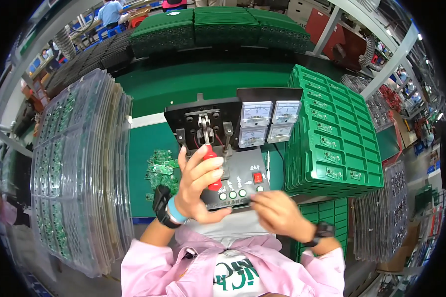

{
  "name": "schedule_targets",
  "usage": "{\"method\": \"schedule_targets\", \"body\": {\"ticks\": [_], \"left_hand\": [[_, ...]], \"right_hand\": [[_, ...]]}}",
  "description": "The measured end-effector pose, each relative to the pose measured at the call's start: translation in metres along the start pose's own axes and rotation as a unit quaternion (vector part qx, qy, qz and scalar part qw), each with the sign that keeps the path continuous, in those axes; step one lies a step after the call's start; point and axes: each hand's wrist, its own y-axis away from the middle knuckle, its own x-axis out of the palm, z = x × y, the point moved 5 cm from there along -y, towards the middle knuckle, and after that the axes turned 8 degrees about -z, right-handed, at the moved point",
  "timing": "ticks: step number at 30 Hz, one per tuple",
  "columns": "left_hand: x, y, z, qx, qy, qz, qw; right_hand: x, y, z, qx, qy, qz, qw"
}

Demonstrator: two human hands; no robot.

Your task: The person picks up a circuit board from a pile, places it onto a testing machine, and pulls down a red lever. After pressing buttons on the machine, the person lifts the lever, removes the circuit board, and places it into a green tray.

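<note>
In front of me stands a black test fixture (250, 161) with a toggle clamp (203, 129) on its upright plate. My left hand (199, 183) has its fingers over the clamp's red handle (213, 154), the thumb held apart from them. My right hand (282, 214) is at the fixture's front right corner, near the green-and-white round buttons (233, 195) and below the red switch (257, 177). Its fingers are curled together; whatever they hold, if anything, is hidden. Left of the fixture lies a loose pile of small green circuit boards (161, 168).
Tall stacked clear plastic trays with circuit boards (67, 173) rise on the left. Stacked green trays (332, 133) stand on the right, some pockets holding boards. Four-dial meter panel (270, 119) joins the fixture. More green trays (228, 24) line the back; metal frame posts (389, 64) flank the bench.
</note>
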Motion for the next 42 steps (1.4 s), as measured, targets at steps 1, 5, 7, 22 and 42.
{"method": "schedule_targets", "body": {"ticks": [1,5,7,22,42], "left_hand": [[-0.006,0.009,0.002,-0.039,-0.018,0.023,0.999],[-0.020,0.034,0.002,-0.025,-0.070,0.042,0.996],[-0.023,0.043,0.007,-0.030,-0.061,-0.001,0.998],[-0.048,0.085,0.030,-0.353,-0.235,0.179,0.888],[-0.061,0.110,0.019,-0.340,-0.290,0.186,0.875]], "right_hand": [[0.025,0.007,0.004,0.034,0.003,-0.021,0.999],[0.104,0.033,0.010,0.014,0.216,-0.159,0.963],[0.127,0.044,0.002,0.004,0.227,-0.234,0.945],[0.142,0.055,-0.002,0.003,0.253,-0.288,0.924],[0.003,-0.210,-0.022,-0.097,-0.126,-0.226,0.961]]}}
